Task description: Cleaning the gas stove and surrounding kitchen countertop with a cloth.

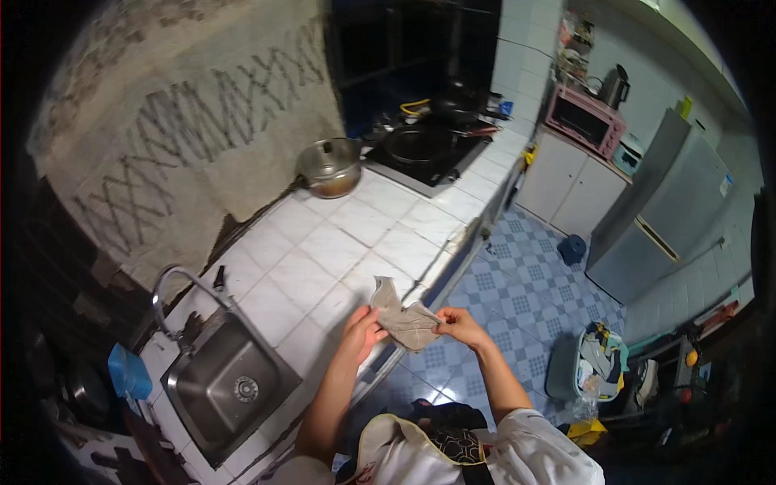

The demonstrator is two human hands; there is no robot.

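Note:
A greyish-brown cloth (403, 321) hangs in the air, stretched between my two hands in front of my body, near the edge of the tiled counter (330, 248). My left hand (362, 332) pinches its left side with thumb and fingers. At the cloth's right corner, my right hand (459, 327) grips it between thumb and forefinger. One flap of the cloth points up and away from me, and its surface is creased.
Left of me is a steel sink (212, 388) with a curved faucet (182, 273) and a blue container (129, 370). Farther along the counter stand a lidded pot (330, 170) and a cooktop (445, 173). A laundry basket (561, 370) and a refrigerator (661, 212) are on the right.

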